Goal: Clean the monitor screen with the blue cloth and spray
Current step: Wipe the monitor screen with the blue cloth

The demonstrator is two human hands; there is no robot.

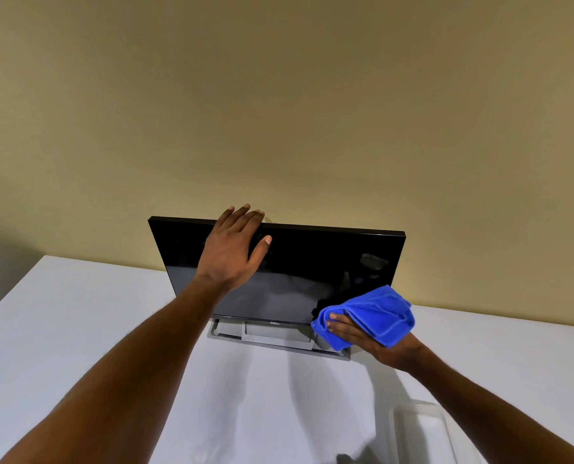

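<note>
A black monitor stands on a grey stand at the back of the white table, its screen dark and tilted towards me. My left hand lies flat on the upper left part of the screen, fingers reaching over the top edge. My right hand holds a bunched blue cloth against the screen's lower right corner. No spray bottle is in view.
A white tray sits on the table at the near right, below my right forearm. A small dark object shows at the bottom edge. A beige wall rises right behind the monitor.
</note>
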